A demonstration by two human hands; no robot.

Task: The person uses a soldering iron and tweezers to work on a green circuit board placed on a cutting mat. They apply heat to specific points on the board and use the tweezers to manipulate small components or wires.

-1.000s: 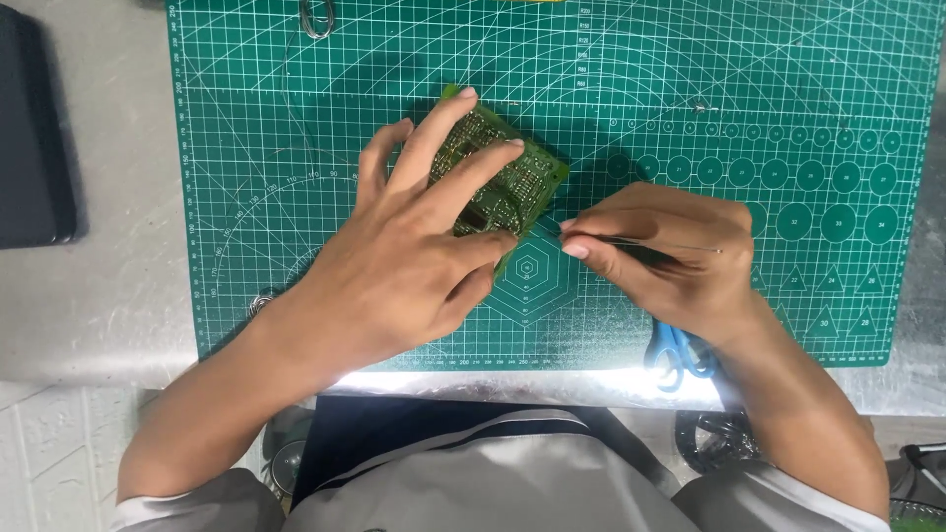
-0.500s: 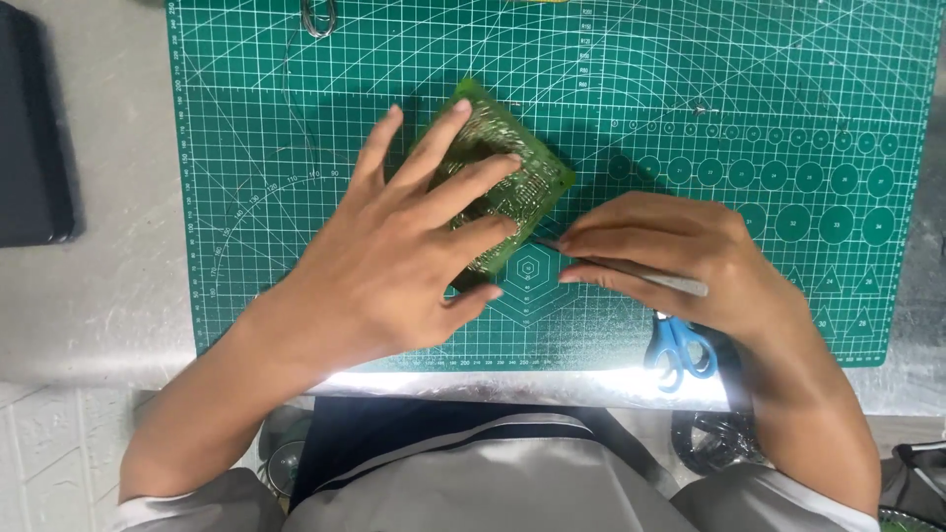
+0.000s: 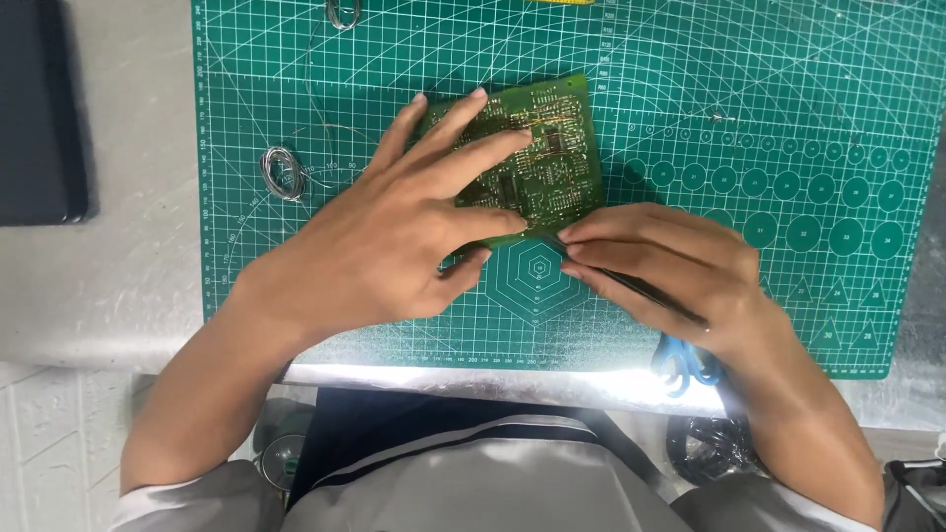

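Note:
A green circuit board (image 3: 548, 158) lies on a green cutting mat (image 3: 690, 89). My left hand (image 3: 394, 236) rests flat on the board's left half, fingers spread, pressing it down. My right hand (image 3: 660, 261) pinches a thin dark tool (image 3: 641, 291), like tweezers or a pen-shaped probe. The tool's tip meets the board's lower right edge.
A small coil of thin wire (image 3: 284, 172) lies on the mat left of the board. A metal clip (image 3: 343, 14) sits at the mat's top edge. Blue-handled scissors (image 3: 685, 363) lie by the mat's front edge under my right wrist. A dark flat object (image 3: 39, 108) lies at far left.
The board has turned and slid up and to the right under my left hand, uncovering the wire coil. My right hand stays at the board's lower right edge with the tool.

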